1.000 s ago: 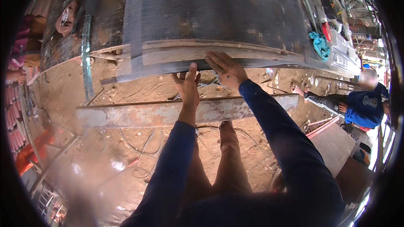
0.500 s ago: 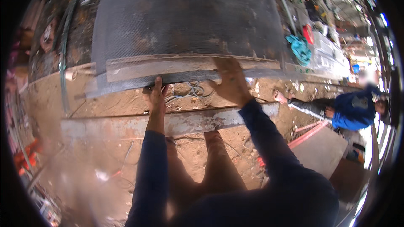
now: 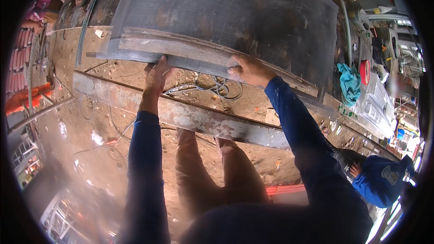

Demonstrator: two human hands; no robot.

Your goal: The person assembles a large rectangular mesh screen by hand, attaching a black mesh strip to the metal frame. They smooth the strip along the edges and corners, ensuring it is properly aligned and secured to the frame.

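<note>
A sheet of fine dark grey mesh (image 3: pixel 203 13) covers the worktable and overhangs its near side. A worn wooden strip (image 3: pixel 181 47) lies along that side. My left hand (image 3: pixel 156 76) grips the mesh's overhanging front edge left of centre, thumb on top and fingers underneath. Farther right, my right hand (image 3: pixel 254 70) is closed on the same edge, its thumb and forefinger over the mesh by the strip. The undersides of both grips are hidden.
A rusty, paint-flaked metal beam (image 3: pixel 194 113) runs between me and the table. Looped cable (image 3: pixel 221 88) lies on the dirt floor beyond it. A turquoise cloth (image 3: pixel 349 86) and a red ring-shaped roll (image 3: pixel 365 72) are at right. Another person in blue (image 3: pixel 379 180) sits low at lower right.
My right hand, previously spread over the wooden strip, has closed on the mesh edge. My left hand stays on that edge. The view has turned, tilting the table and beam down toward the right.
</note>
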